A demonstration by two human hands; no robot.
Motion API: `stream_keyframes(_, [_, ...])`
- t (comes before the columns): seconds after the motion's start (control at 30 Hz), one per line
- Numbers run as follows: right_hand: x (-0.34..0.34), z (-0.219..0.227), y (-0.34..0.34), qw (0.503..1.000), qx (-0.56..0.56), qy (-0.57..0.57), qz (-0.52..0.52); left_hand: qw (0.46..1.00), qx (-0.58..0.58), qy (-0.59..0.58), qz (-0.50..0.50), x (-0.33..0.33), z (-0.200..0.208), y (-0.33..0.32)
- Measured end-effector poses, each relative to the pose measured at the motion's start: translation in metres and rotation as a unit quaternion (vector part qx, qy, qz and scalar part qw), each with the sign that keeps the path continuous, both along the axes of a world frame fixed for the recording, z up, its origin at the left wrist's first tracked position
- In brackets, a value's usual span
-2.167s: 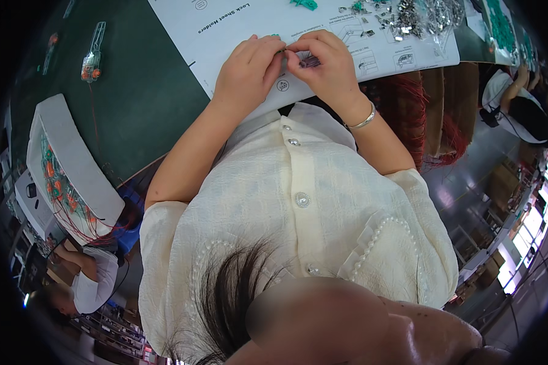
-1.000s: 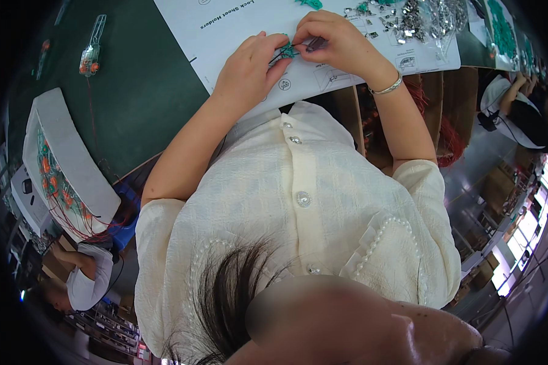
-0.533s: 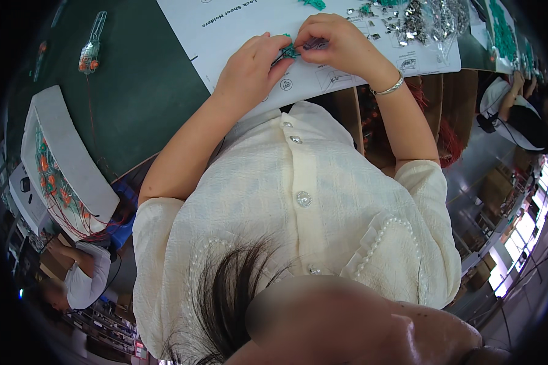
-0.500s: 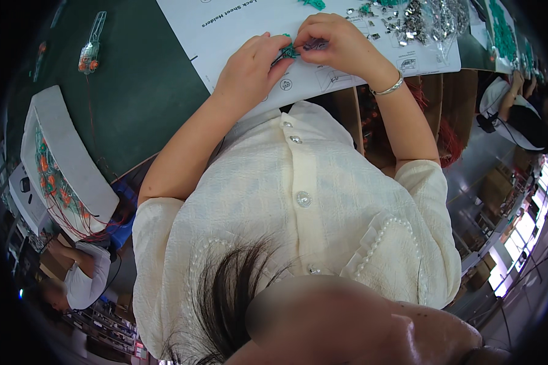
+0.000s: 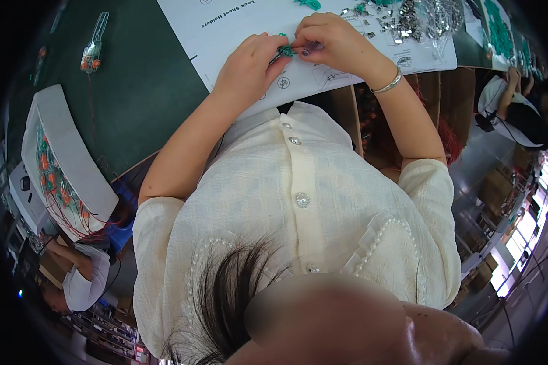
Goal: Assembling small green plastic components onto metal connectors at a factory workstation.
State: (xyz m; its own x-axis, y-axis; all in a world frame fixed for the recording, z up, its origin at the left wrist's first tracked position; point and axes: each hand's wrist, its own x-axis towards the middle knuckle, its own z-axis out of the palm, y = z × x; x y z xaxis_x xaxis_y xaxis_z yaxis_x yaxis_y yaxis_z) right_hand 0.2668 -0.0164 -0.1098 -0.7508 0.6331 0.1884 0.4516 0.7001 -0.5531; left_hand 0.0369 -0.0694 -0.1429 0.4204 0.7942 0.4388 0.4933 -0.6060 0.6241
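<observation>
My left hand (image 5: 246, 66) is closed, with a small green plastic part (image 5: 285, 50) pinched between its thumb and fingers over the white paper sheet. A thin dark edge shows beside that part at the thumb. On the other side, my right hand (image 5: 333, 41) meets the green part with thumb and forefinger pressed together. Whatever lies between those right fingertips is too small to make out. Just beyond the hands, a few green pieces (image 5: 309, 5) lie on the printed white sheet (image 5: 195, 33).
Small shiny metal pieces (image 5: 406, 23) lie right of my hands, beside a clear plastic bag (image 5: 439, 24). On the dark green table (image 5: 134, 103) rests a clear part with orange ends (image 5: 91, 58). A white bin (image 5: 73, 140) holds wired parts. Co-workers sit at both sides.
My right hand has shifted slightly left, its fingertips closer to the green part. The left hand stays almost where it was, still gripping the part. The sheet appears slightly further left.
</observation>
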Motion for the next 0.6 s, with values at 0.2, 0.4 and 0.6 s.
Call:
stream_keyframes(0.2, [0.005,0.019,-0.032,0.962,-0.111,0.202,-0.144,0.999,0.039,0.005,-0.014,0.0,0.009,-0.002])
stream_keyframes(0.4, [0.003,-0.003,-0.083,0.926,0.052,0.189,-0.324,0.997,0.075,0.036,-0.007,0.002,0.008,-0.007])
stream_keyframes(0.6, [-0.025,-0.029,-0.104,0.94,0.079,0.219,-0.249,0.997,0.049,0.047,-0.021,-0.001,0.012,-0.005])
